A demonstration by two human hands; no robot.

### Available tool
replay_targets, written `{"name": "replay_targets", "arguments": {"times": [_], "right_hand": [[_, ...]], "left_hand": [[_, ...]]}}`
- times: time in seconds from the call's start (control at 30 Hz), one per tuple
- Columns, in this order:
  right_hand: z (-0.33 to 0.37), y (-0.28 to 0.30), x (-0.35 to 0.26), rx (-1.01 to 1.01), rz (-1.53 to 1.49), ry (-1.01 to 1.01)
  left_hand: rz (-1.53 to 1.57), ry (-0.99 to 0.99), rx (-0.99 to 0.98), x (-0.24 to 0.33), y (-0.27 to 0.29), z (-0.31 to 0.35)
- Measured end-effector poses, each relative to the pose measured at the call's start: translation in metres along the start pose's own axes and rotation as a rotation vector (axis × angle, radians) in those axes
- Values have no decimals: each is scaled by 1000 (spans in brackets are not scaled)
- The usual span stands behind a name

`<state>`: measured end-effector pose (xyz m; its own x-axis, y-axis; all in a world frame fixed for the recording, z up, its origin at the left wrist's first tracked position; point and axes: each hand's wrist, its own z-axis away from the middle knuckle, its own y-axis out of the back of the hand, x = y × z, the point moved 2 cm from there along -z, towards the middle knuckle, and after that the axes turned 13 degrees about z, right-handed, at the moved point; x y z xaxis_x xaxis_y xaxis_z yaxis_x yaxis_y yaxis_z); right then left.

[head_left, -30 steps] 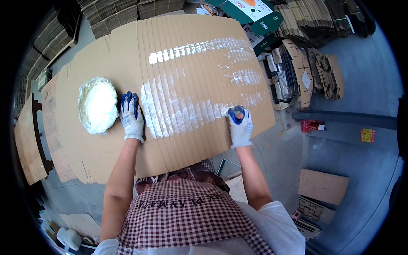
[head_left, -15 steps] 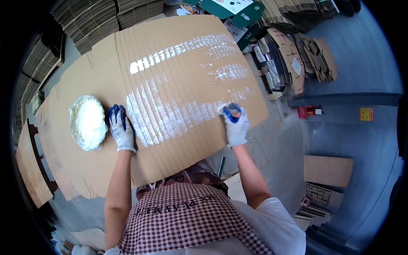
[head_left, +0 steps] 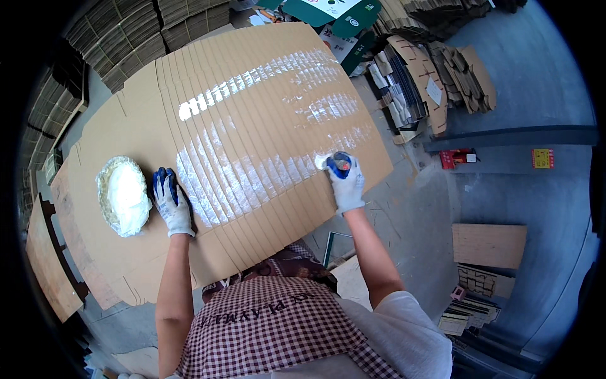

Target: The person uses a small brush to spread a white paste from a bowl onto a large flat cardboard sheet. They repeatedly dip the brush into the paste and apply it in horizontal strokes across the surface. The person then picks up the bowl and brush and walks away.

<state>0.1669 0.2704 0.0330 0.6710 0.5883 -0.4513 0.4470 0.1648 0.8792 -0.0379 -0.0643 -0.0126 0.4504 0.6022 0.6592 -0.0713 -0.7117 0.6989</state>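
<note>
Fanned cardboard sheets point(head_left: 252, 126) mid-frame, glue streaks glossy across centre; near edges still dry, roughly half coated. Right hand point(head_left: 344, 183) gripping brush point(head_left: 323, 162) at right edge. Left hand point(head_left: 172, 202) flat, open, beside glue bowl point(head_left: 123, 196).

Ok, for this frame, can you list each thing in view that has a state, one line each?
Left hand: gloved, pressed flat on the cardboard beside the bowl.
Right hand: gloved, closed on a small white applicator at the sheets' right edge.
Fanned cardboard sheets: overlapped like shingles, with glossy wet white streaks across their edges.
Bowl of white paste: open, full, resting on the cardboard.
Flat cardboard stacks: piled at the far edge.
</note>
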Motion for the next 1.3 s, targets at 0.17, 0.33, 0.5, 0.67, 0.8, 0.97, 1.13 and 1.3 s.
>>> {"name": "replay_targets", "arguments": {"times": [0.17, 0.33, 0.5, 0.67, 0.8, 0.97, 1.13, 1.3], "right_hand": [[-21, 9, 8, 32, 32, -59], [-1, 7, -4, -12, 1, 39], [-32, 10, 25, 54, 54, -67], [-19, 2, -7, 10, -170, 48], [-49, -4, 8, -50, -123, 34], [-62, 4, 5, -21, -87, -26], [-53, -13, -5, -79, -157, 163], [-137, -2, 51, 46, 127, -57]], "left_hand": [[14, 16, -8, -2, -1, 0], [-31, 0, -16, -6, -2, 1], [-29, -3, -16, -4, -2, 1], [-28, 20, -21, 0, 1, 0], [-27, 11, -26, -1, 0, -1], [-46, 7, -20, -5, 3, 1], [-54, 9, -34, -7, 3, 1], [-23, 38, -23, -3, 2, 0]]}}
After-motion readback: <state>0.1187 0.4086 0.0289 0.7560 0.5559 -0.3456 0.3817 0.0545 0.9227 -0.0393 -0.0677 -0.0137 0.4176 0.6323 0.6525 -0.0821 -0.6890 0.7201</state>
